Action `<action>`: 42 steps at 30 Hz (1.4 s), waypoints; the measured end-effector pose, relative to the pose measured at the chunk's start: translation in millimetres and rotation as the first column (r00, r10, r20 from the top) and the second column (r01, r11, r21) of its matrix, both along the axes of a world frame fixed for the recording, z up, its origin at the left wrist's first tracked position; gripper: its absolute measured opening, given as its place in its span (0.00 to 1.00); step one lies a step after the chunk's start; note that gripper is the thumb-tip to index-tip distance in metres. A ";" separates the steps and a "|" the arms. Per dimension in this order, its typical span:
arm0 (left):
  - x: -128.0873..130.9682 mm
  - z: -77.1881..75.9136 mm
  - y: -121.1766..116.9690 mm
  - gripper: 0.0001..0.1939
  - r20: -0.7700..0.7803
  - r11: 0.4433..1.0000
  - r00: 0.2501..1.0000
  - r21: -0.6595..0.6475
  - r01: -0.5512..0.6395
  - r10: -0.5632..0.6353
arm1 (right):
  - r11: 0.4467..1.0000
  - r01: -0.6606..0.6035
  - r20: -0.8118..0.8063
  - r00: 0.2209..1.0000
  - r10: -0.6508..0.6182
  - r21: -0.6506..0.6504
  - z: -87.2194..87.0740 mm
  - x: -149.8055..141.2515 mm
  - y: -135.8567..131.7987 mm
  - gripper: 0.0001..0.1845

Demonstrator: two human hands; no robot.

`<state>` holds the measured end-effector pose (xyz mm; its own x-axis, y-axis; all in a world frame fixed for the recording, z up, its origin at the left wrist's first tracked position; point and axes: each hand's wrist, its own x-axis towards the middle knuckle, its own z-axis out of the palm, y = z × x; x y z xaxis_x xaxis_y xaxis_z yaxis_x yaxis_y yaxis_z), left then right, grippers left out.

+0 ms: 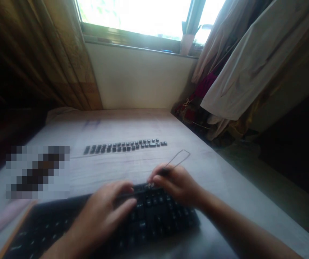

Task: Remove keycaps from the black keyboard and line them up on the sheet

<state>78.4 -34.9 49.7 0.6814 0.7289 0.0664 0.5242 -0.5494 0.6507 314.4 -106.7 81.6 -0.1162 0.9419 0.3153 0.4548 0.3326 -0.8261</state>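
A black keyboard (154, 216) lies across the near side of the surface, its top row in places without caps. My right hand (176, 181) is closed around a wire keycap puller (183, 154), whose thin loop sticks out away from me. The fingertips of that hand touch the keyboard's back edge; whether they also pinch a keycap is too blurred to tell. Over the middle of the keyboard rests my left hand (103, 205), thumb and fingers apart, with nothing visible between them. Beyond the hands, loose black keycaps (124, 146) are laid out in rows.
A pale cloth-covered surface (143, 124) carries everything. At the left lies a pixelated dark object (38, 171) beside a pink item (6, 219). Clothes (232, 79) hang at the right, a curtain (68, 61) at the left. A cup (187, 43) stands on the window sill.
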 end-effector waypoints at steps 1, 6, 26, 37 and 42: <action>5.5 2.4 -4.6 0.17 0.030 0.996 1.000 -0.087 0.011 -0.008 | 1.000 0.000 0.025 1.000 -0.001 0.028 2.3 -5.0 0.7 0.08; 22.8 2.7 -13.5 0.14 0.305 0.845 0.949 -0.525 0.099 0.078 | 0.993 -0.030 0.061 0.998 0.023 0.114 1.9 -23.3 3.4 0.07; 25.5 -20.1 -2.0 0.25 0.195 0.588 0.910 -0.806 -0.063 0.365 | 0.953 -0.048 0.398 0.914 -0.078 0.299 -27.7 -31.8 10.3 0.06; 6.1 -1.7 12.8 0.33 0.165 0.766 0.918 -0.614 -0.191 0.361 | 0.815 0.579 0.391 0.757 -0.523 -0.033 -31.5 100.7 75.3 0.14; -2.3 -16.5 28.3 0.27 0.156 0.830 0.902 -0.477 -0.289 0.403 | 0.723 0.680 0.470 0.680 -0.562 -0.120 -58.1 157.0 99.5 0.11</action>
<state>76.1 -6.6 33.3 0.3826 0.9054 -0.1840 0.4222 0.0059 0.9065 471.5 -7.2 23.5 0.4757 0.8729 0.1083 0.7610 -0.3466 -0.5484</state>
